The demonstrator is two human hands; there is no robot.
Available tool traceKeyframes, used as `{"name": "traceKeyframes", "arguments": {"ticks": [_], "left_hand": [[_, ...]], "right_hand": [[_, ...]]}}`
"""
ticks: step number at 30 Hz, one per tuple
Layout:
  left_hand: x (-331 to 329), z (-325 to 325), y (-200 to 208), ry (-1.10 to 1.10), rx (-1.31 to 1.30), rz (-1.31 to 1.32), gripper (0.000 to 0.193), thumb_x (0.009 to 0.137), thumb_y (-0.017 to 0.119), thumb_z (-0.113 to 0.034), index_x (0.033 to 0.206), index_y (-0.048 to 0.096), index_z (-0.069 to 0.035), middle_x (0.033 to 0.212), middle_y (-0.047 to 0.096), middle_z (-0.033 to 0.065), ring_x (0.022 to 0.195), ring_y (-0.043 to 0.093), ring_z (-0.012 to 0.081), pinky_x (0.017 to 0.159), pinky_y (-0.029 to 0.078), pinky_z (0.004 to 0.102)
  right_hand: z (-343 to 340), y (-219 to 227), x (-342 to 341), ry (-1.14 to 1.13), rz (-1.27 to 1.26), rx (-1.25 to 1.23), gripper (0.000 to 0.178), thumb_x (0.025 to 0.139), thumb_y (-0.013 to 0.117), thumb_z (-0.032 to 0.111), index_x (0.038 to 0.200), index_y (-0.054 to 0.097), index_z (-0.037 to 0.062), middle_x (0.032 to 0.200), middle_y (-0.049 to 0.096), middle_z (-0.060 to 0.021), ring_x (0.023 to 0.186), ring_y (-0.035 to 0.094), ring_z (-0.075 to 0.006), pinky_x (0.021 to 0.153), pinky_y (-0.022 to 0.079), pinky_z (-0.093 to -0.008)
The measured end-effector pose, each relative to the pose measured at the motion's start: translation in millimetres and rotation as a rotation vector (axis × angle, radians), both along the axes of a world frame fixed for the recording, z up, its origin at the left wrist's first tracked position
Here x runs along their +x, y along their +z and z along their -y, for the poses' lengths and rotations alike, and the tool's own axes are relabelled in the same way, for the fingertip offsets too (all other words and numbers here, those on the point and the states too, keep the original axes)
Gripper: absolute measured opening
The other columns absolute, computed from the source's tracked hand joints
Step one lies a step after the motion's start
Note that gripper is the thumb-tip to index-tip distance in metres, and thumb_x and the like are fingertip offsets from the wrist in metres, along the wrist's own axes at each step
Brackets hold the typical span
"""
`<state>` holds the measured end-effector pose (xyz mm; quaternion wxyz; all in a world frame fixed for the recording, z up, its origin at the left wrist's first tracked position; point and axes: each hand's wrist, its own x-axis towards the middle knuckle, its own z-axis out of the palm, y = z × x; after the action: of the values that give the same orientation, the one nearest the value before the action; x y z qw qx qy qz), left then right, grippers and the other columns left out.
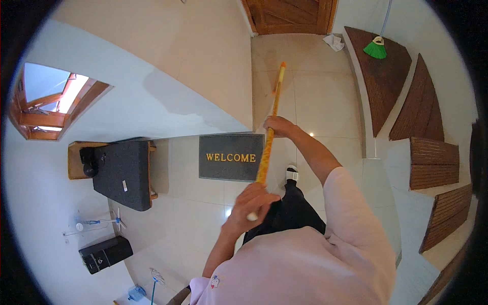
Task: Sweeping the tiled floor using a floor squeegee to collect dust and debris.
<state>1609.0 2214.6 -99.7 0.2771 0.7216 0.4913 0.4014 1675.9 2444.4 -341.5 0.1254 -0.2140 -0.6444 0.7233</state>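
Observation:
A long yellow-orange pole (263,165) with a mottled pattern runs away from my body, its orange far tip over the tiles. My left hand (247,207) is closed round the near part of the pole, and a pale end sticks out below it. Farther up, my right hand (278,126) grips the shaft with the fingers wrapped round it. Whether the far end carries a head I cannot tell. Under the pole's left side lies a grey doormat (223,170) with yellow lettering.
Brown-topped stairs (434,162) curve along the right, with a green broom (376,48) on one tread. A white cloth (334,42) lies near the wooden door (292,15). Left are a dark cushioned bench (122,170), a black speaker-like box (105,254) and a mop (156,277).

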Motion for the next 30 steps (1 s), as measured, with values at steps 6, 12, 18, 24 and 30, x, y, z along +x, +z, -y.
{"name": "traceKeyframes", "arguments": {"ticks": [6,12,18,24,30], "left_hand": [[-20,25,73,0.288,0.207,0.037,0.012,0.053,0.056,0.001,0.054,0.054,-0.01,0.044,0.049,0.0005,0.043,0.049,0.0135,0.059,0.04,0.0285],[-33,28,32,0.234,0.1,0.293,0.009,0.064,0.05,0.004,0.063,0.053,-0.004,0.057,0.053,0.0051,0.05,0.048,0.0166,0.061,0.04,0.0346],[-37,22,2,0.137,-0.009,0.311,0.009,0.062,0.049,0.005,0.066,0.054,-0.002,0.06,0.054,0.0059,0.052,0.047,0.0176,0.064,0.039,0.0352],[-106,42,48,0.06,0.127,0.553,0.009,0.069,0.054,-0.01,0.062,0.05,-0.008,0.06,0.052,0.0043,0.052,0.045,0.0118,0.061,0.037,0.0361],[-123,57,87,-0.401,0.094,0.87,0.009,0.074,0.042,-0.013,0.067,0.036,-0.012,0.038,0.03,-0.0078,0.031,0.025,0.0063,0.059,0.027,0.0286]], "right_hand": [[47,78,-28,-0.144,-0.171,0.885,0.017,0.053,0.059,0.011,0.064,0.047,0.0069,0.064,0.049,-0.01,0.069,0.049,-0.0291,0.058,0.04,-0.0368],[73,33,-8,0.304,0.133,0.83,0.016,0.053,0.059,0.013,0.063,0.048,0.007,0.066,0.049,-0.0105,0.069,0.049,-0.0297,0.059,0.039,-0.0376],[57,4,37,-0.072,0.401,1.024,0.018,0.051,0.061,0.017,0.064,0.051,0.0089,0.066,0.051,-0.0091,0.07,0.049,-0.0286,0.061,0.039,-0.0389],[118,117,14,-0.352,0.567,1.087,0.016,0.052,0.06,0.021,0.063,0.055,0.0093,0.062,0.052,-0.0101,0.063,0.05,-0.0274,0.06,0.037,-0.037],[258,125,20,-0.339,0.647,0.836,0.018,0.059,0.058,0.026,0.066,0.059,0.0096,0.062,0.055,-0.012,0.065,0.053,-0.0278,0.062,0.041,-0.0376]]}}
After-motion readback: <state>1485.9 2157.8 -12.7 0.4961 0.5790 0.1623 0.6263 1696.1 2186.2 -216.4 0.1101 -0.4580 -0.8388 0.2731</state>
